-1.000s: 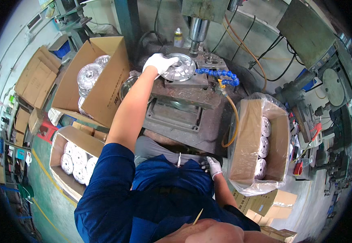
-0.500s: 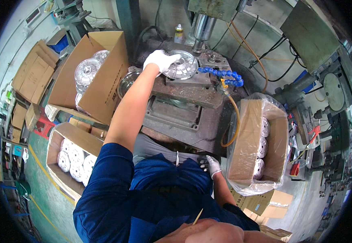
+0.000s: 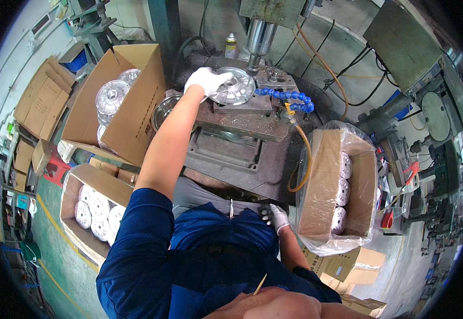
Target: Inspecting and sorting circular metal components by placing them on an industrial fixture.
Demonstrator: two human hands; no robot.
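Held the round, shiny silver metal disc [image 3: 236,89] by its left rim in the white-gloved left hand [image 3: 205,81], just rightward of that grip and over the flat grey steel block [image 3: 242,109], well apart from the white-gloved right hand [image 3: 278,218], loosely uncurled.

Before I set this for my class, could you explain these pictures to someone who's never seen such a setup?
A head-worn wide fisheye camera looks down, bending straight edges. No robot here, only a person in white gloves. The left hand holds a silvery metal disc by its left edge, over a steel block. Behind hangs a vertical spindle; a blue segmented hose ends beside the disc. The right hand lies by the lap. Cartons of round parts stand on both sides.
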